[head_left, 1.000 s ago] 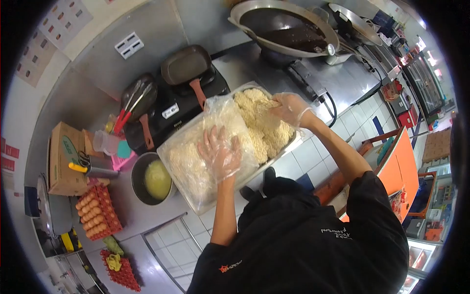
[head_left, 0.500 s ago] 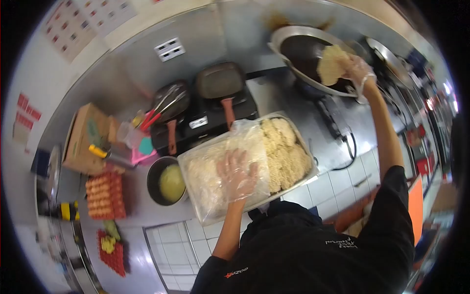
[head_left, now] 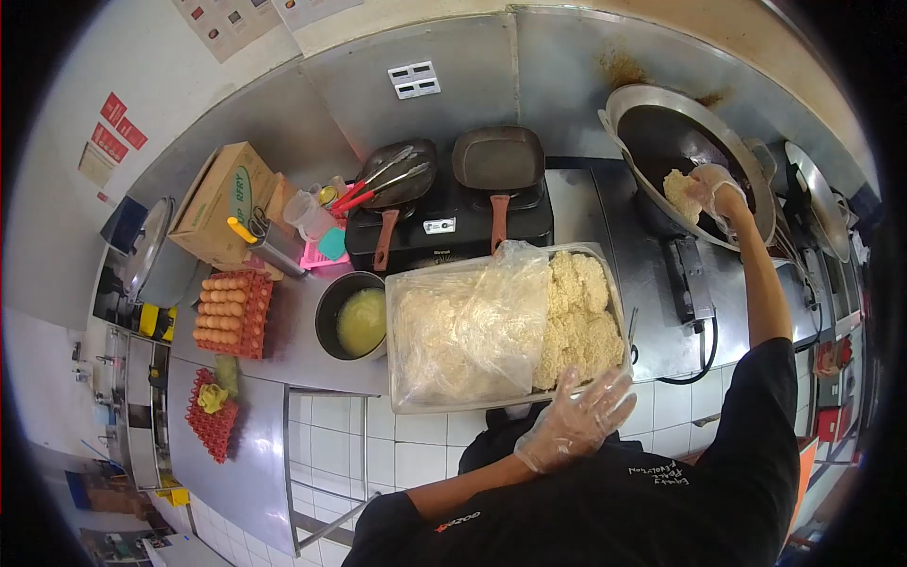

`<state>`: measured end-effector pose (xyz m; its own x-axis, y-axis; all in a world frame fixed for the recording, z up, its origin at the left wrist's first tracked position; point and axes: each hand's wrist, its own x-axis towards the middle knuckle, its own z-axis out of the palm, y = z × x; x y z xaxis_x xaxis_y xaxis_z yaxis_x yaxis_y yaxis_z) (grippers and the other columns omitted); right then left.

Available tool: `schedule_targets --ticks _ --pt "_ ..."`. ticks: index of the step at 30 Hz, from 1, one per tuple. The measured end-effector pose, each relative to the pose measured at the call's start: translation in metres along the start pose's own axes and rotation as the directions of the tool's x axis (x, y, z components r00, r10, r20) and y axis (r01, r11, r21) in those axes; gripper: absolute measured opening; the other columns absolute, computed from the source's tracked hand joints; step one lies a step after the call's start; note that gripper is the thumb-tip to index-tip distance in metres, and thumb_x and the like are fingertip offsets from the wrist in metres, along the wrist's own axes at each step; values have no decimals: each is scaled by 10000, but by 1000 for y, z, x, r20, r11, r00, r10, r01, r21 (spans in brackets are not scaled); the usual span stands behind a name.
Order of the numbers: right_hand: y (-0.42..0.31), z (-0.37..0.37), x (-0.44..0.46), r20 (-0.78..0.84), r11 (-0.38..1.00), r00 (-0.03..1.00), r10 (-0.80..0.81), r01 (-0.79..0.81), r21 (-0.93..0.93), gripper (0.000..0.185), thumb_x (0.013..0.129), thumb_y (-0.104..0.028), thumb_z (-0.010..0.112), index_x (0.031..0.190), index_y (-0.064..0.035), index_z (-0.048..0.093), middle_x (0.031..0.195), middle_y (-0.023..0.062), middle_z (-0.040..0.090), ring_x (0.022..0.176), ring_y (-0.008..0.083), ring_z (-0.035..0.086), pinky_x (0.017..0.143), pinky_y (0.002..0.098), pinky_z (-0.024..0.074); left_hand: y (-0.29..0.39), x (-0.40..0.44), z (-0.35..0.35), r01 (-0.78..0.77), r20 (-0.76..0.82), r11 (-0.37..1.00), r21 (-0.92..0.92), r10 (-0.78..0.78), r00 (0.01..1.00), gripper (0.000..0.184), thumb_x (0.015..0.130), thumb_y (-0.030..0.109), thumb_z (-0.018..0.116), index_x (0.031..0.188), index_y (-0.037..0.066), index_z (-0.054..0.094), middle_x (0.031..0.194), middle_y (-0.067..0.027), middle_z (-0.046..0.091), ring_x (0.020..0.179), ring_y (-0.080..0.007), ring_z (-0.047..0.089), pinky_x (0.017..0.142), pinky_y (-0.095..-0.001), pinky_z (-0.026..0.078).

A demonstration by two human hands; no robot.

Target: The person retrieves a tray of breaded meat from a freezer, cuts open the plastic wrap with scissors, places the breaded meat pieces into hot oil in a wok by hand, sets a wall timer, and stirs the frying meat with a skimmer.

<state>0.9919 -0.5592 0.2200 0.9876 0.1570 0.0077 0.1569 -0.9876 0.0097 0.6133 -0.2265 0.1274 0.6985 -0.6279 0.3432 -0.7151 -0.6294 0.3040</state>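
My right hand [head_left: 720,194], in a clear plastic glove, grips a crumb-coated cutlet [head_left: 681,196] over the near side of a large wok [head_left: 614,118] of dark oil. The cutlet hangs down towards the oil; whether its lower edge touches I cannot tell. My left hand [head_left: 577,422], also gloved, has its fingers spread and holds nothing. It hovers by the near right edge of a tray [head_left: 463,404]. Breaded cutlets [head_left: 581,317] show at the tray's right end, while a clear plastic sheet [head_left: 463,326] covers the rest.
Left of the tray stands a pot [head_left: 324,321] of yellowish liquid. Behind are two square pans [head_left: 498,156] on a black stove [head_left: 444,248]. Egg trays [head_left: 255,317], a cardboard box [head_left: 213,203] and red-handled tongs [head_left: 357,197] are further left. Scissors [head_left: 633,331] lie right of the tray.
My left hand has lifted off the plastic sheet and moved right, towards my body. My right hand has lowered the cutlet nearer the wok's near side. The view has also shifted.
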Motion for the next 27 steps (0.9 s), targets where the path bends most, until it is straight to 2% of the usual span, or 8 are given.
schedule_targets --ticks 6,8,9,12,15,19,20,27 --pt "34 23 25 159 967 972 -173 198 -159 327 846 -306 768 1005 -21 774 1023 173 778 961 379 738 842 475 581 -3 -10 -56 184 71 967 -178 -174 982 613 853 261 743 1438 146 600 1530 -108 535 1503 -349 420 1236 -725 177" --pt "54 34 31 239 553 758 -607 619 -557 238 896 -248 746 993 -32 767 1020 150 782 917 369 727 813 449 573 -20 -10 -47 280 -90 952 -127 -292 952 582 833 230 732 1392 113 619 1459 -144 576 1478 -378 441 1254 -692 167" --pt "15 -1 -16 -68 977 975 -211 212 14 211 935 -218 737 1024 -28 756 974 128 775 880 299 726 811 414 571 -33 -9 -39 332 -159 933 -140 -352 922 566 834 220 738 1376 100 626 1430 -158 590 1457 -393 458 1256 -672 175" --pt "-31 -34 -62 -211 964 974 87 -29 265 248 958 -252 743 1061 -26 743 933 96 758 867 212 709 817 371 569 -82 -10 -12 485 -297 855 -183 -518 802 544 921 307 706 1411 92 608 1431 -159 591 1453 -398 453 1243 -665 218" --pt "-80 -24 -121 -319 834 948 22 159 529 277 938 -295 712 1031 -35 736 918 149 748 851 306 726 805 403 558 -132 -15 12 611 -242 777 -150 -629 739 603 923 382 730 1436 101 584 1453 -164 560 1462 -394 436 1249 -648 219" --pt "-126 64 -168 72 847 939 -337 269 459 353 973 -370 660 1126 -67 760 1074 164 762 1020 338 729 942 440 553 -169 -19 44 663 -288 748 41 -626 724 671 922 470 737 1460 111 560 1485 -151 519 1481 -360 409 1247 -637 229" --pt "-149 77 -181 267 886 911 -313 178 429 408 992 -392 638 1208 -62 741 1157 178 751 1100 379 706 1005 460 526 -171 -18 47 644 -292 754 130 -591 752 687 920 486 738 1467 114 555 1490 -143 513 1486 -349 403 1247 -635 230" --pt "-216 143 -188 446 891 870 -210 -17 453 387 935 -290 684 1172 16 687 1164 261 725 1134 406 687 1013 473 526 -173 -20 57 601 -342 785 152 -528 777 651 917 472 739 1434 120 559 1465 -122 525 1474 -348 411 1253 -635 207"
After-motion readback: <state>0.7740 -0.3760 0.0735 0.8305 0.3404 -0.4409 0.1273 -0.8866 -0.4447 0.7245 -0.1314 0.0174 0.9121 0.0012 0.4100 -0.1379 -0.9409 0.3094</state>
